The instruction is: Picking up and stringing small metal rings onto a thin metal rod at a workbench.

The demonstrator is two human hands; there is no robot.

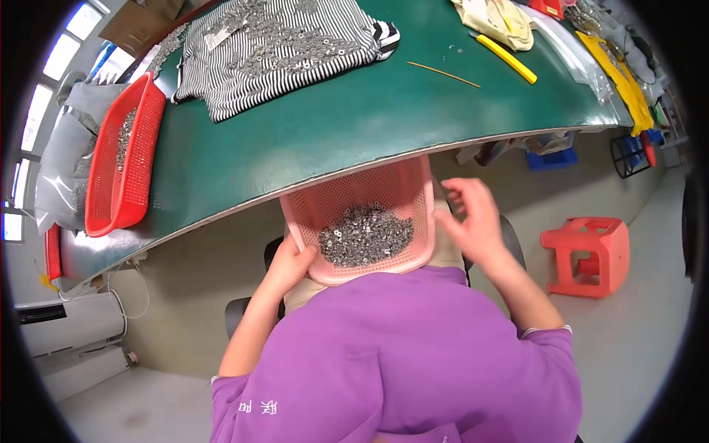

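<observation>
A pink perforated plastic basket (pixel 347 277) rests on my lap, its far end under the table's front edge. Inside it lies a heap of small shiny metal parts (pixel 365 236), too small to tell their exact kind. My left hand (pixel 290 262) grips the basket's near left rim, with the thumb over the edge. Just off the right rim is my right hand (pixel 473 221), its fingers apart and slightly curled, with nothing in it. The right hand looks a little blurred.
The green table (pixel 325 140) curves across in front of me. On it lie a striped cloth (pixel 244 92) covered with metal parts, a red basket (pixel 136 173), a thin stick (pixel 443 74) and a yellow utility knife (pixel 507 59). A red stool (pixel 594 258) lies on its side at right.
</observation>
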